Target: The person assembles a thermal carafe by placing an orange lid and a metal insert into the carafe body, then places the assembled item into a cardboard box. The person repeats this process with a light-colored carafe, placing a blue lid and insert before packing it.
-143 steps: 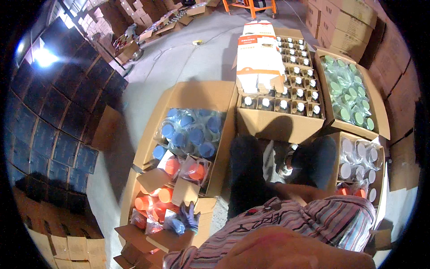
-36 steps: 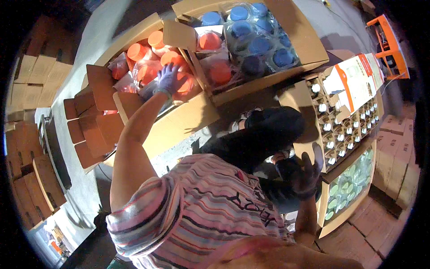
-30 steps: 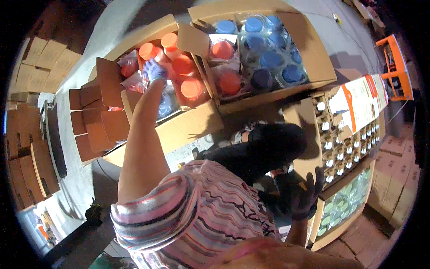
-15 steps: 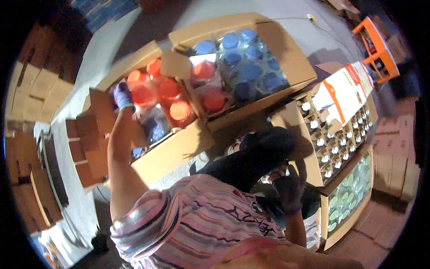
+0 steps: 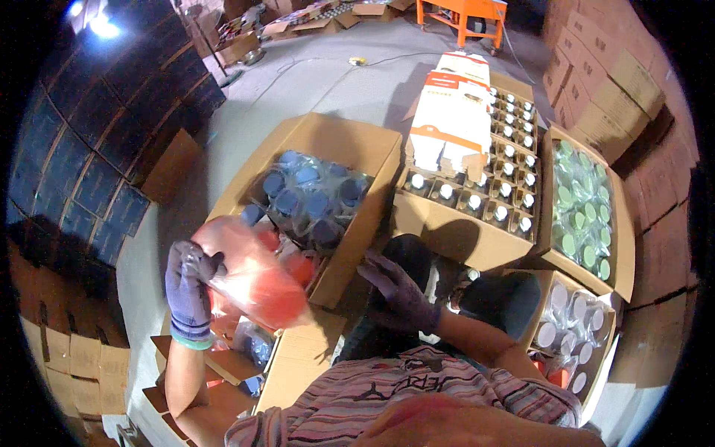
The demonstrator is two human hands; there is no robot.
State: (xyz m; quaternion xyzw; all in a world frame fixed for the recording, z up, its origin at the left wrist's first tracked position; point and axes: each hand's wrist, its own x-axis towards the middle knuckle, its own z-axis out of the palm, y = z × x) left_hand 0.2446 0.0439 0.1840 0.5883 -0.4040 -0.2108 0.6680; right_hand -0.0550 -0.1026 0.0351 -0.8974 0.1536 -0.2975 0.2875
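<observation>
My left hand [image 5: 189, 287], in a purple glove, grips a clear plastic-wrapped pack of red-lidded containers [image 5: 257, 279]. The pack is raised and tilted above an open carton, hiding much of what lies under it. My right hand [image 5: 398, 294], gloved too, hovers over my legs with its fingers apart and nothing in it. Beyond the pack, a cardboard box [image 5: 380, 175] holds wrapped containers with blue lids [image 5: 307, 195]. Below my left wrist, a dark blue wrapped item [image 5: 257, 346] shows inside the nearer carton [image 5: 298, 372].
To the right, a divided carton [image 5: 439, 227] holds white-capped bottles, with white-and-orange flattened cardboard [image 5: 449, 112] on top. Green-lidded containers [image 5: 577, 205] and pale-lidded ones [image 5: 566, 335] fill boxes farther right. Stacked cartons line both sides. An orange stand [image 5: 462, 18] is at the back.
My left hand has lifted the red-lidded pack out of the carton. My right hand has moved forward and left, fingers spreading. The view has tipped up and turned right.
</observation>
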